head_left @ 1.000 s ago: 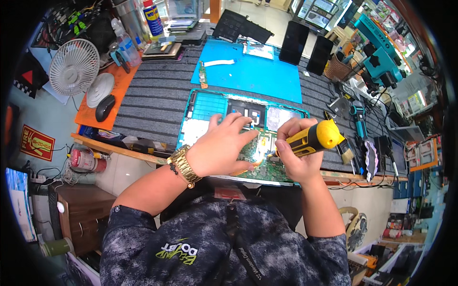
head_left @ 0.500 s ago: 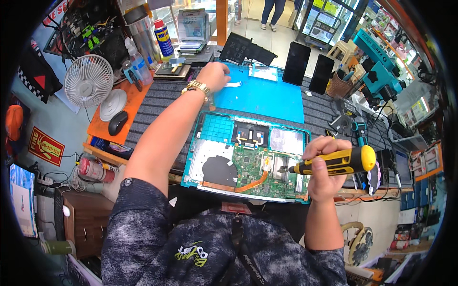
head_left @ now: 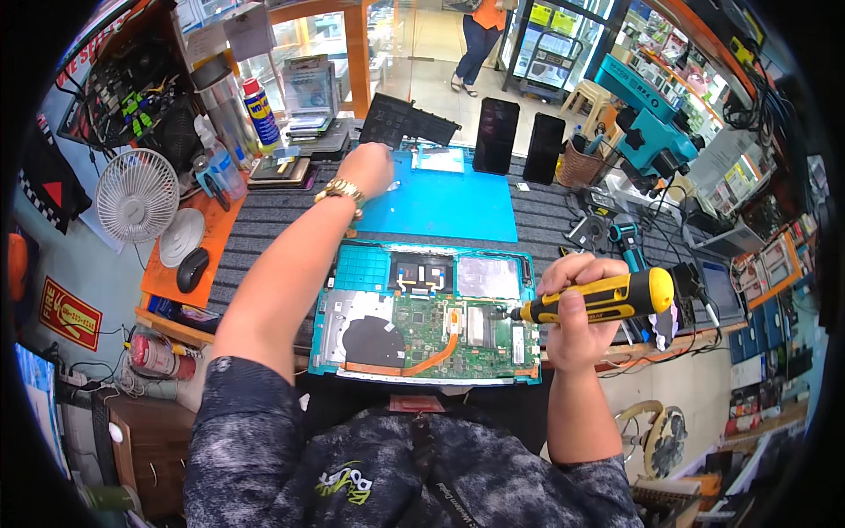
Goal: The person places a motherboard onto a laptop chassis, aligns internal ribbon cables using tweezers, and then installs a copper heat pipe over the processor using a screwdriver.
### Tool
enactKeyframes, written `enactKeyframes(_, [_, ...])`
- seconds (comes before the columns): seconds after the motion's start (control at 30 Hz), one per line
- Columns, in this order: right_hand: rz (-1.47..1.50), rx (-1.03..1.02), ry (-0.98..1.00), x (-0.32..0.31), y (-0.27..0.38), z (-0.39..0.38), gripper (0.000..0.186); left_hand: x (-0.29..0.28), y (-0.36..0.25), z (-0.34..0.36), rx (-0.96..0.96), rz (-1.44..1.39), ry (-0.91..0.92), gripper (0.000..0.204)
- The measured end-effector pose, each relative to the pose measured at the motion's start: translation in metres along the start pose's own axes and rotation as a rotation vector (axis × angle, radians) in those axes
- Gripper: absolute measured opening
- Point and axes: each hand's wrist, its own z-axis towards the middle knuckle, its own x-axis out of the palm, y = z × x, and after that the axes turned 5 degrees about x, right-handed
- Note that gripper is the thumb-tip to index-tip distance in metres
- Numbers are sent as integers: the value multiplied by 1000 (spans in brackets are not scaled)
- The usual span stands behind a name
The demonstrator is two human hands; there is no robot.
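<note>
My right hand (head_left: 576, 341) grips a black-and-yellow screwdriver (head_left: 616, 297), its tip pointing left over the right part of an opened laptop base (head_left: 350, 264). Inside the teal-edged base are a green circuit board (head_left: 422, 327), an orange-brown strip (head_left: 414, 368) and a dark round shape at the left. My left hand (head_left: 365, 170), with a gold watch at its wrist, reaches to the left side of a blue mat (head_left: 449, 207). Its fingers curl downward and are mostly hidden; a small pale piece shows beside them. Beyond it lies a black laptop battery (head_left: 414, 121).
Two dark phones (head_left: 495, 136) stand at the mat's far right. Left are a white fan (head_left: 136, 198), a black mouse (head_left: 193, 270) and a spray can (head_left: 260, 114). A teal microscope (head_left: 651, 136) and cables crowd the right. A person stands beyond the bench.
The view has shifted, so the bench sits lower and further left. My left hand now covers most of the white strip that showed beside it. The screwdriver stays in my right hand.
</note>
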Motion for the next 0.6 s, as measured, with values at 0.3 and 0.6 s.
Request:
enactKeyframes(0.3, [113, -96, -98, 13, -2, 11, 37, -60, -116, -187, 7, -1098, 310, 26])
enactKeyframes(0.6, [168, -98, -88, 38, 6, 7, 36, -54, -144, -236, -133, -1534, 193, 19])
